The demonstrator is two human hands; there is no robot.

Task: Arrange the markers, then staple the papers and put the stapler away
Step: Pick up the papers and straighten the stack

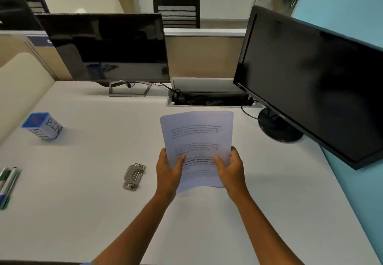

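Note:
I hold a stack of printed white papers [196, 136] above the middle of the desk, tilted up toward me. My left hand [169, 171] grips its lower left edge and my right hand [232, 169] grips its lower right edge, thumbs on the front sheet. A grey metal stapler [134, 176] lies flat on the desk, to the left of my left hand and apart from it. Several markers [7, 184] lie side by side at the far left edge of the desk. A blue holder marked BIN [42, 125] stands at the back left.
Two dark monitors stand on the white desk [83, 213]: one at the back left [107, 47], a larger one at the right [310, 82] on a round base. An open cable tray [209, 98] with wires lies between them. A beige partition runs behind.

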